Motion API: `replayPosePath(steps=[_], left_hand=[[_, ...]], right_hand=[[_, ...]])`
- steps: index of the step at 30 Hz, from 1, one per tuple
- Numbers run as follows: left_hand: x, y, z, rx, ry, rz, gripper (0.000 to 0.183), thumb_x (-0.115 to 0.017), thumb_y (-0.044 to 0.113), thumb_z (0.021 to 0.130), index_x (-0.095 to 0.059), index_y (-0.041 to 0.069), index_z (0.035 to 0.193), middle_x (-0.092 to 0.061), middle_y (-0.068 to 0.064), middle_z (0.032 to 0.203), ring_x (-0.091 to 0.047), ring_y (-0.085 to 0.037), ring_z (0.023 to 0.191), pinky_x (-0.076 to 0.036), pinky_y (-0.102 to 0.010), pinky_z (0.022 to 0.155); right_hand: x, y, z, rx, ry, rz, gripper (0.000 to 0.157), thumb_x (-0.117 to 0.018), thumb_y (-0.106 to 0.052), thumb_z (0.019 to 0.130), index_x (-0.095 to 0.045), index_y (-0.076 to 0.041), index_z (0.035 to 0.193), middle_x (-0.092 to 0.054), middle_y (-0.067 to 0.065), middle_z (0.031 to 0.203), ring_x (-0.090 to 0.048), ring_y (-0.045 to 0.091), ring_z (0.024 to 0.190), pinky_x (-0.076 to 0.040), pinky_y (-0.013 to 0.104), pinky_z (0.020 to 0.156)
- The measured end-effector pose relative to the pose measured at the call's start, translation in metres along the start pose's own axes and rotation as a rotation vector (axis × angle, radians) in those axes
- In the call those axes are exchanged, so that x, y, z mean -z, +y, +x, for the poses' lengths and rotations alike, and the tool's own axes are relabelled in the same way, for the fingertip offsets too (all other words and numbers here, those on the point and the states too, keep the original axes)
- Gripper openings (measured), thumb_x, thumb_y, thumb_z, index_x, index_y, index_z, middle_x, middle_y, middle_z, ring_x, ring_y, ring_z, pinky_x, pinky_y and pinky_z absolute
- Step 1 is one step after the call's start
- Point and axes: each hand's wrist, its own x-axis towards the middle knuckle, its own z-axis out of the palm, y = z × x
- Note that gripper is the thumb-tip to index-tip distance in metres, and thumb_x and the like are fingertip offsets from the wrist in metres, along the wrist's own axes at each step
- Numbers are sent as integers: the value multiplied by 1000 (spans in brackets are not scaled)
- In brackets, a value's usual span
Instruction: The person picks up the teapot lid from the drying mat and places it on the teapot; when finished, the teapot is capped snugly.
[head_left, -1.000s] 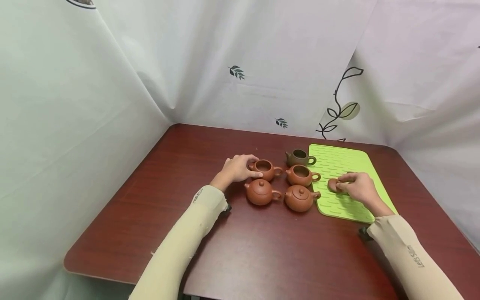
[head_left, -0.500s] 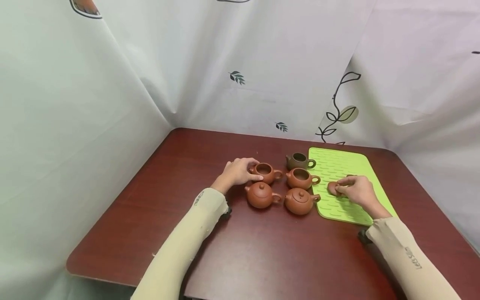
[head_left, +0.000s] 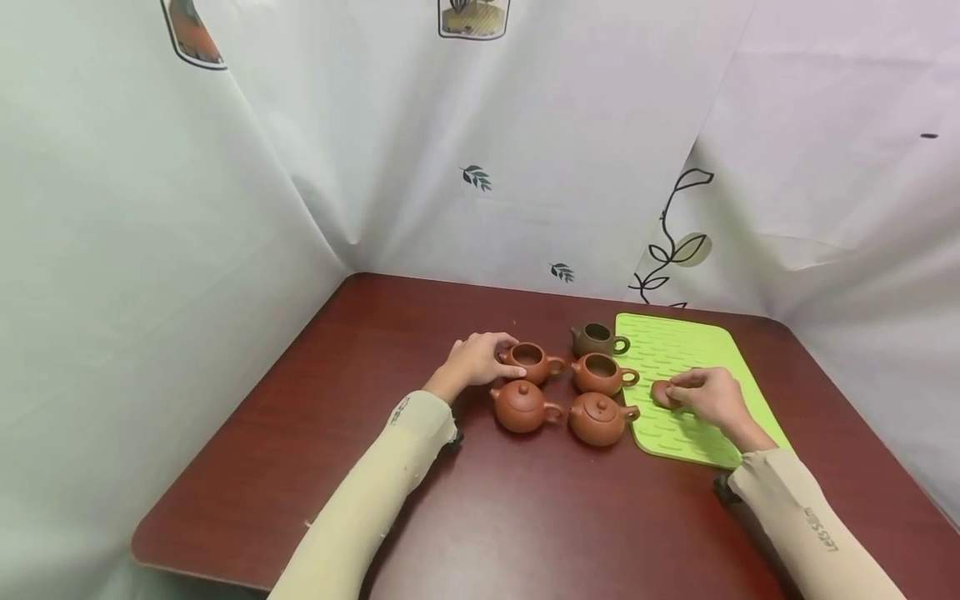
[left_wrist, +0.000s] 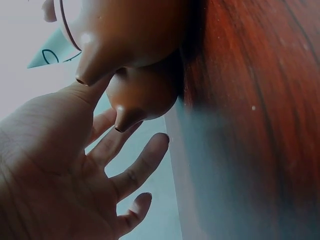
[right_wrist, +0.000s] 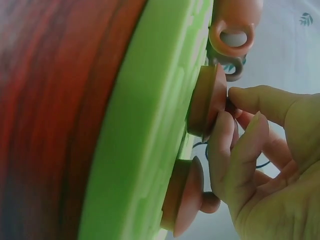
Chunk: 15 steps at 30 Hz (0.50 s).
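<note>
While pinching a lid at lower right with the right hand, touches an uncovered teapot near centre with a spread left hand.

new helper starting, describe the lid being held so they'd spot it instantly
On the reddish table lies a green mat. Of two brown lids there, pick the lid nearer the teapots: only its knob is pinched by the right grip.
</note>
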Motion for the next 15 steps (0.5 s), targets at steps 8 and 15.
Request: replayPosePath(steps=[8,15], left_hand=[[-3,-2,-1,-3,12,-19,56,-75,55,82,-63,29,131,-68,10,111,-59,-16,108,-37,-48,97],[-1,-1,-1,8,3,-29,56,-75,54,83,-63,29,131,-68,9,115,-59,-17,111,-37,-48,98]], right_hand=[[-4,1,0,17,45,-17,26,-75,-17,87,-75,4,103,-74,19,95,-65,19,78,-48,32,57],[-4,-4,1,19,93,-23,31,-75,-22,88,-75,4,106,-73,21,101,-66,39,96,-48,32,65]])
